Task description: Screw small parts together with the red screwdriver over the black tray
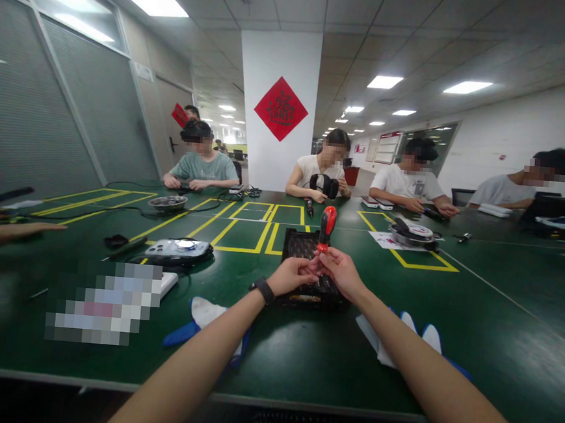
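Over a dark-green counter [509,366] marked with yellow tape [425,268], the right grip [340,273] is pinched closed at the base of a red-and-black-handled screwdriver [328,225], its handle toward twelve o'clock above a black rectangular tray [299,299]; the left grip [292,276] is nearly closed just below, its hold too hidden to tell. Steady fingertips and an upright handle would probably serve best, forearms lifted over the blue-and-white glove [208,313] at eight o'clock and its mate [433,339] at four.
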{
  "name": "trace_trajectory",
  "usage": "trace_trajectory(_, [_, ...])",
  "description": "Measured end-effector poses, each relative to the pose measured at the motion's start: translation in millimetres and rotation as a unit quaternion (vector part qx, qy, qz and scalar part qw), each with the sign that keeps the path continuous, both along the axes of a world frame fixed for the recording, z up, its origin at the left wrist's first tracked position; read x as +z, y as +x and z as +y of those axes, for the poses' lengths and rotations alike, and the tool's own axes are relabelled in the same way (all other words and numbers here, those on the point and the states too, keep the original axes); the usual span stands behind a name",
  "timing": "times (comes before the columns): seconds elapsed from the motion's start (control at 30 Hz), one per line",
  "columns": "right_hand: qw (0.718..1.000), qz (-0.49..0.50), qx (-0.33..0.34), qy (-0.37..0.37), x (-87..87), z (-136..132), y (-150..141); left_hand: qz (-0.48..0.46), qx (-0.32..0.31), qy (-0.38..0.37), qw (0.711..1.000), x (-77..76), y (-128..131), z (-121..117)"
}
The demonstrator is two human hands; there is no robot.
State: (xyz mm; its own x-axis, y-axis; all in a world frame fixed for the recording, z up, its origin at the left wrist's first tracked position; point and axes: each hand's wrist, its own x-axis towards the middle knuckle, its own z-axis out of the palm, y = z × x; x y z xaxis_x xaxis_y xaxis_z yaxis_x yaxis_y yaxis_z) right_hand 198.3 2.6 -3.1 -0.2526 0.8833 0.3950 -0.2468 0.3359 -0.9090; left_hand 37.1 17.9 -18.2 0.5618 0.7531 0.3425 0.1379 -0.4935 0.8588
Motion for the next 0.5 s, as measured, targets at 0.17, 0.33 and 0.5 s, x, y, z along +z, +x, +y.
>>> trace_trajectory(0.17, [1.000, 0.008, 0.001, -0.007, 0.7, -1.3, -0.9, -0.009, -0.006, -0.025, 1.000, 1.0, 0.4, -1.3])
trace_trajectory(0.33, [1.000, 0.021, 0.006, -0.007, 0.2, -0.5, -0.5, -0.019, -0.023, -0.015, 0.999, 2.1, -0.1, -3.1])
trace_trajectory(0.5, [1.000, 0.014, 0.023, -0.016, 1.5, 0.5, 1.8, -0.010, -0.053, -0.014, 0.998, 5.7, -1.8, -5.0])
